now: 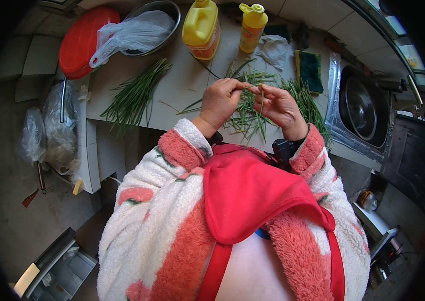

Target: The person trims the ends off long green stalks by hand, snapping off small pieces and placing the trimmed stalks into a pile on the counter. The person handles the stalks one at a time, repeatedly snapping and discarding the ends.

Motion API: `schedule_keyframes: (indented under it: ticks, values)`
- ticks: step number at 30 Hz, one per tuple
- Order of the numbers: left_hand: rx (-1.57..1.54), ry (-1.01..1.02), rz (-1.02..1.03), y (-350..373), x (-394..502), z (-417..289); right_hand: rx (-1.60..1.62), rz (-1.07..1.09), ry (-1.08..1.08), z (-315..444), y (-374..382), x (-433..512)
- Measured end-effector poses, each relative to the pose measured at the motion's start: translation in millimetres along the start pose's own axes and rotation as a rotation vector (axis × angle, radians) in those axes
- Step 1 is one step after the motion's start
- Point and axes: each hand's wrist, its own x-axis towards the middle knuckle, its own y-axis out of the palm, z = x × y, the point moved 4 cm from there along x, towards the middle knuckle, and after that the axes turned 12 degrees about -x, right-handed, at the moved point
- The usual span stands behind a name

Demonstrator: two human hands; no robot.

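Observation:
Both hands meet over a loose pile of green stalk trimmings [248, 113] on the tiled counter [182, 86]. Between the fingertips of my left hand [220, 101] and my right hand [278, 107] is a thin green stalk [253, 86], probably a garlic chive, pinched at both sides. One piece of it hangs below my right fingers. A neat bunch of long green stalks [137, 96] lies on the counter to the left. More green stalks [306, 105] lie in a heap beyond my right hand, partly hidden by the wrist and sleeve.
Along the counter's back stand a red plastic basin [88, 41], a metal bowl [176, 22] with a plastic bag [137, 32], a yellow jug [201, 32] and a yellow squeeze bottle [252, 30]. A green scouring sponge [309, 71] lies near the sunken wok [361, 103] at right.

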Motion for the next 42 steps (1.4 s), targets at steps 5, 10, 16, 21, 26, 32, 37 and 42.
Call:
schedule_keyframes:
  ticks: [5, 10, 16, 21, 26, 32, 37, 42]
  values:
    - [-0.153, -0.199, -0.007, -4.7, -3.6, 17.2, -0.028, -0.111, -0.110, 23.2, -6.0, -9.1]
    - [-0.877, -0.777, 0.082, 2.9, -10.2, 29.0, -0.525, -0.284, -0.221, 30.3, -7.7, -5.6]
    - [-0.959, -0.838, 0.178, 12.7, -13.5, 19.1, -0.892, -0.347, -0.327, 11.0, 6.1, 14.1]
    - [-1.222, -0.954, 0.247, 13.9, -19.2, 24.1, -0.902, -0.320, -0.333, 10.3, 6.9, 13.8]
    - [-1.361, -1.014, 0.385, 15.4, -21.7, 26.4, -0.922, -0.227, -0.349, 10.2, 7.0, 15.9]
    - [-1.434, -1.076, 0.406, 16.0, -23.7, 28.7, -0.965, -0.256, -0.322, 12.3, 2.7, 17.9]
    - [-1.434, -1.053, 0.346, 15.5, -23.9, 32.8, -1.028, -0.290, -0.317, 16.0, -0.3, 18.2]
    - [-1.322, -1.078, 0.210, 7.7, -22.9, 44.8, -0.855, -0.393, -0.384, 21.4, -15.9, 16.4]
